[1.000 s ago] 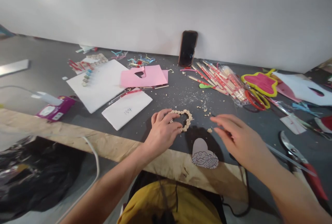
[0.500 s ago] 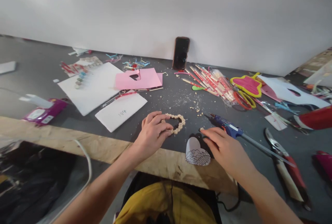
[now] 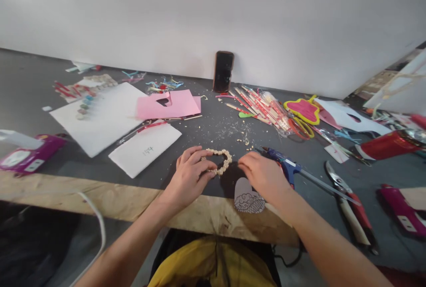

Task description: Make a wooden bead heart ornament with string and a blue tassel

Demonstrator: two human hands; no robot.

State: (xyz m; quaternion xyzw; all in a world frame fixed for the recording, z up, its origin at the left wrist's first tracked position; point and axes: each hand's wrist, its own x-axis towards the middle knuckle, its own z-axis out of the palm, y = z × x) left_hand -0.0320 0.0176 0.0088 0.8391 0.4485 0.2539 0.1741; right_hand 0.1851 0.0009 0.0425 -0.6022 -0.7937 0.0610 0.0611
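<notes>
My left hand (image 3: 193,171) is closed at the fingertips on the left side of a ring of small beige pieces (image 3: 226,163), which is roughly heart-shaped. To the right of the ring, my right hand (image 3: 264,174) has its thumb and fingers pinched together. Whatever is between those fingertips is hidden. Below the right hand lies a grey paper heart (image 3: 248,196) with a dark line pattern, at the table's front edge. A blue glue gun (image 3: 286,163) with a clear glue stick is just right of my right hand, partly covered by it.
Loose beige bits (image 3: 246,141) lie beyond the ring. A phone (image 3: 223,72) leans on the wall. Left are pink paper (image 3: 179,104) and folded white paper (image 3: 144,147). Right are striped sticks (image 3: 258,105), pruning shears (image 3: 349,207) and a red can (image 3: 389,143).
My right hand has moved left, closer to the ring; the beige bit seen at its fingertips is out of sight. My left hand stays on the ring. The view has turned slightly right.
</notes>
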